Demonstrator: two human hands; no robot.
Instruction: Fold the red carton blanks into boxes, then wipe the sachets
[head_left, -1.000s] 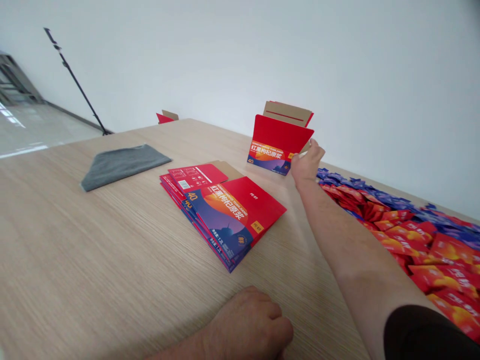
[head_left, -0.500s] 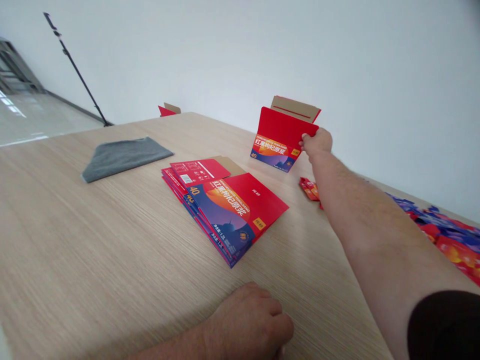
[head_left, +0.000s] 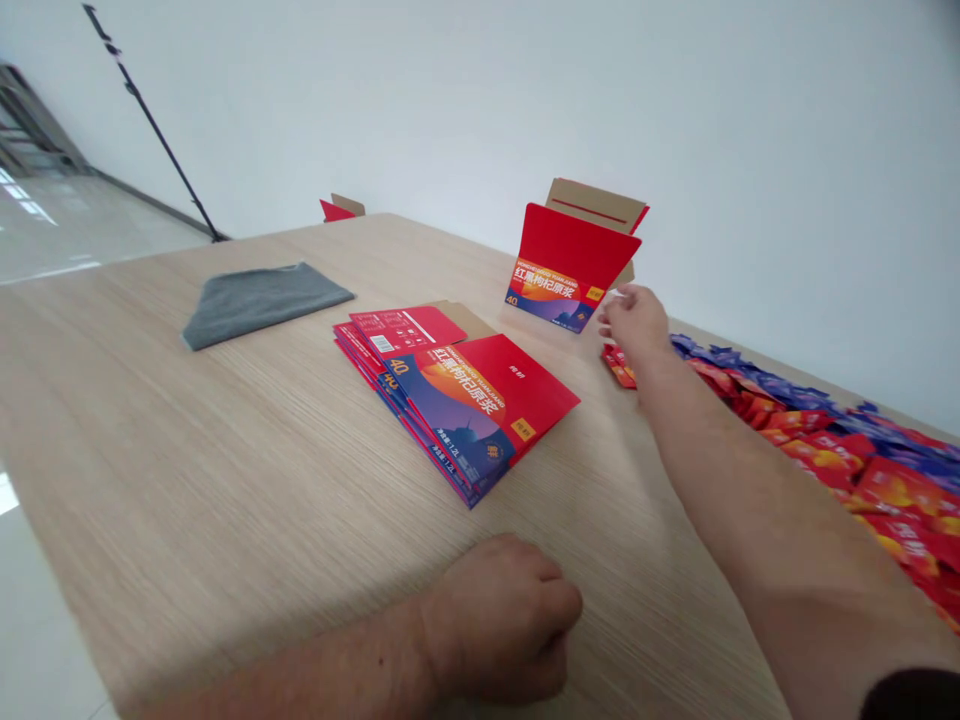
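An open-topped red and purple carton [head_left: 559, 275] stands upright toward the back of the table, its brown-lined flaps raised. My right hand [head_left: 634, 318] is just beside its lower right edge, fingers loosely bent and apart, holding nothing. Nearer to me lies a stack of flattened cartons [head_left: 480, 410], printed red, orange and purple, with edges out of line. My left hand [head_left: 510, 615] rests on the table in front of that stack, curled into a fist with nothing showing in it. Small red sachets [head_left: 616, 366] lie just below my right hand.
A folded grey cloth [head_left: 262, 300] lies on the left of the wooden table [head_left: 247, 450]. Many red and purple sachets [head_left: 847, 450] cover the right side. Red carton flaps [head_left: 341, 208] show past the far edge. A black stand [head_left: 161, 140] is on the floor behind.
My right hand has let go of the standing carton and drawn slightly down from its upper right corner. The view has shifted, showing more sachets at right. My left hand stays a fist.
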